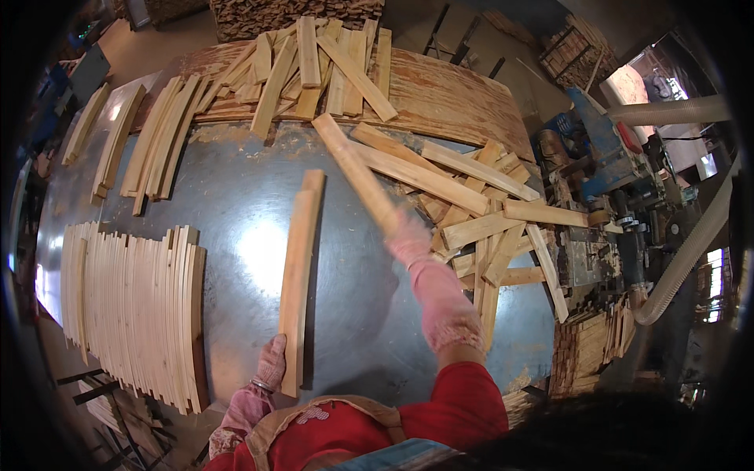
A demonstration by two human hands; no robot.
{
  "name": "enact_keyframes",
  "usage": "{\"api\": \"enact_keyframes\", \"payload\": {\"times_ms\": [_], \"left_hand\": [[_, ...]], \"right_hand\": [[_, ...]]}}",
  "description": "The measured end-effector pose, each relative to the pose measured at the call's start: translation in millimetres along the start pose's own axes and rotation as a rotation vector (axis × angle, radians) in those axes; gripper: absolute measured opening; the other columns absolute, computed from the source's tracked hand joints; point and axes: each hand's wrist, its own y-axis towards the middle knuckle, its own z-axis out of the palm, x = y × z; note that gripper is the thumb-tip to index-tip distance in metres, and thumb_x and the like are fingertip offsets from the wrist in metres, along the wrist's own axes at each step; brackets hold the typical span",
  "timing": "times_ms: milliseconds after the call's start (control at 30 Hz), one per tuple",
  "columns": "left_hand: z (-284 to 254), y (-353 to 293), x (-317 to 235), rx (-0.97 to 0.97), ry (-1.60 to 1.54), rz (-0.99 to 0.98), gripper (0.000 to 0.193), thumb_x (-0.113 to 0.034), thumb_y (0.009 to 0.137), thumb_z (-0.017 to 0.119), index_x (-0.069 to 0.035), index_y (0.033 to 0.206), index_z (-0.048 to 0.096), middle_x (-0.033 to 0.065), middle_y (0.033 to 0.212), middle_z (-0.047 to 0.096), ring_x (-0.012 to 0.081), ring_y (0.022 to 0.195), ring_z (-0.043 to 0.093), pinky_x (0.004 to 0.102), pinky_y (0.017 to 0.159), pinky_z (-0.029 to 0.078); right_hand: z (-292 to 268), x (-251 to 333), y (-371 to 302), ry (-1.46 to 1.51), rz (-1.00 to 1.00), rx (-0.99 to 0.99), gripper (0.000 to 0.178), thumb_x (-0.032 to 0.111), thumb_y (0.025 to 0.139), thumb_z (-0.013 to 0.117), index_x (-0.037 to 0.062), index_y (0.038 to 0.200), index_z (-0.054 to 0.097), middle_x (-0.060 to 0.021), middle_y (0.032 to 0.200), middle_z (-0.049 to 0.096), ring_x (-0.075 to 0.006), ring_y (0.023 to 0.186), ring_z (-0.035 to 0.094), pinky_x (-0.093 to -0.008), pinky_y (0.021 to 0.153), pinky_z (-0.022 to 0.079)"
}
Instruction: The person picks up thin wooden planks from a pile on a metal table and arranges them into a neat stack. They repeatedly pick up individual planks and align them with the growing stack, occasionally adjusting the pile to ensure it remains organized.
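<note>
My left hand point(272, 363), in a pinkish work glove, grips the near end of a wooden slat point(294, 290) standing on edge over the metal tabletop. A second slat point(313, 182) shows just behind its far end. Out to the right, my right hand point(410, 238), gloved and smeared by motion, is closed round the near end of another wooden slat point(353, 169), which points away to the far left. That slat is raised beside a loose heap of slats point(471, 204) on the right of the table.
A tight row of slats point(133, 306) stands at the left. More slats point(165, 141) lie at the far left, and a pile point(314, 71) rests on a plywood sheet point(463, 94) at the back. A blue machine point(601, 149) with a ribbed hose point(683, 255) borders the table's right edge.
</note>
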Motion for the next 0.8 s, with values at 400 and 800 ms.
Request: {"api": "enact_keyframes", "payload": {"times_ms": [400, 800], "left_hand": [[65.3, 46.1, -5.4, 0.337, -0.484, -0.262, 0.077, -0.077, 0.105, 0.046, -0.008, 0.130, 0.070, 0.0097, 0.105, 0.076, 0.0207, 0.091, 0.073, 0.0375, 0.082, 0.063], [32.0, 53.9, -12.2, 0.593, -0.718, -0.216, 0.097, -0.088, 0.102, 0.022, -0.011, 0.144, 0.062, 0.0106, 0.070, 0.063, 0.0229, 0.056, 0.060, 0.0354, 0.052, 0.052]], "right_hand": [[-45.7, 31.2, -14.0, 0.297, -0.351, 0.019, 0.058, 0.038, 0.090, 0.072, 0.0063, 0.138, 0.065, -0.0249, 0.131, 0.070, -0.0461, 0.123, 0.066, -0.0536, 0.104, 0.053], [-27.6, -12.8, 34.0, -0.196, -0.043, 0.102, 0.083, 0.045, 0.088, 0.079, 0.0115, 0.156, 0.046, -0.0235, 0.134, 0.068, -0.0405, 0.124, 0.068, -0.0524, 0.103, 0.054]]}}
